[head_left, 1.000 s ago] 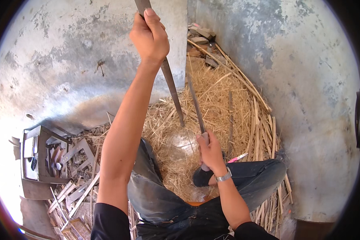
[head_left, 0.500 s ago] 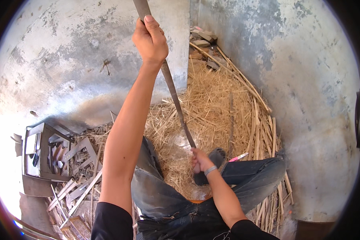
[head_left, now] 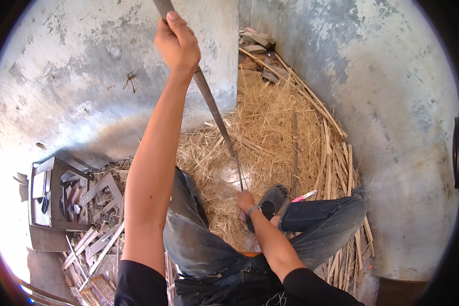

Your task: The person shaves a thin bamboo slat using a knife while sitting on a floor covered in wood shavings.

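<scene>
My left hand (head_left: 176, 43) is raised high and closed around the upper part of a long thin grey strip (head_left: 214, 109). The strip slants down over the straw to my right hand (head_left: 246, 201), which grips its lower end low between my knees. Just right of that hand is my foot in a dark sandal (head_left: 271, 200). I am crouched in blue jeans (head_left: 321, 219) over a pile of dry straw (head_left: 270, 127). Whether the right hand holds anything besides the strip is hidden.
Concrete walls (head_left: 382, 102) close in the corner. Long split cane slats (head_left: 316, 107) lean along the right wall, with rubble (head_left: 257, 43) at the far corner. A small pink object (head_left: 304, 196) lies by my knee. A wooden crate (head_left: 51, 194) and scrap wood (head_left: 99, 239) lie at left.
My right hand has slid down and left along the strip, toward the sandal. A second strip seen beside it earlier no longer shows. My left hand stays raised.
</scene>
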Motion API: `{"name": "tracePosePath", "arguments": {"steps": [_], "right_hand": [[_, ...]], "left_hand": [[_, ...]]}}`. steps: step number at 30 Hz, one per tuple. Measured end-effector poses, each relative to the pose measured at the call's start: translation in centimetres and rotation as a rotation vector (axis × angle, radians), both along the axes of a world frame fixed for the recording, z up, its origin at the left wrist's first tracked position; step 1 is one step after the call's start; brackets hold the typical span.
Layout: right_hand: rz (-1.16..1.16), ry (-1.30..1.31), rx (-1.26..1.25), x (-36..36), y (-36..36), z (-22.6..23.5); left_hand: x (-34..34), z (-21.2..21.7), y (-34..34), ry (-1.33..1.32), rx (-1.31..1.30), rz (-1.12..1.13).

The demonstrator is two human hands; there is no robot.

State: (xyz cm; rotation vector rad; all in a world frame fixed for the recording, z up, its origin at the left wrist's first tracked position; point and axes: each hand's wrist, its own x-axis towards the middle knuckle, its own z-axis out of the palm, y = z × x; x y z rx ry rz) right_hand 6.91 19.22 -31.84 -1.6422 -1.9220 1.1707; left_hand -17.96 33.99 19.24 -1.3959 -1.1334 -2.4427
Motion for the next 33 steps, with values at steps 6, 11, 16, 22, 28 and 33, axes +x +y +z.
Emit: {"name": "tracePosePath", "arguments": {"steps": [6, 11, 16, 22, 28, 33], "right_hand": [[-0.392, 0.711, -1.072, 1.2, 0.5, 0.7], [-0.302, 0.583, -0.552, 0.4, 2.3, 15.6], [-0.142, 0.947, -0.041, 0.2, 1.5, 34.8], [-0.035, 1.033, 0.453, 1.5, -4.3, 43.1], [0.029, 0.713, -0.485, 5.1, -6.6, 36.4], [-0.05, 0.957, -0.17, 5.9, -7.2, 43.1]], "left_hand": [[-4.2, -0.4, -3.9, -0.034, -0.065, 0.112], [-2.9, -0.6, -2.8, -0.078, -0.055, -0.144], [-1.1, 0.3, -2.2, -0.064, -0.093, -0.391], [1.6, 0.5, -2.3, -0.06, -0.09, -0.343], [2.9, 0.1, -2.4, -0.056, -0.035, -0.358], [4.0, 0.3, -3.0, -0.031, -0.066, -0.342]]}}
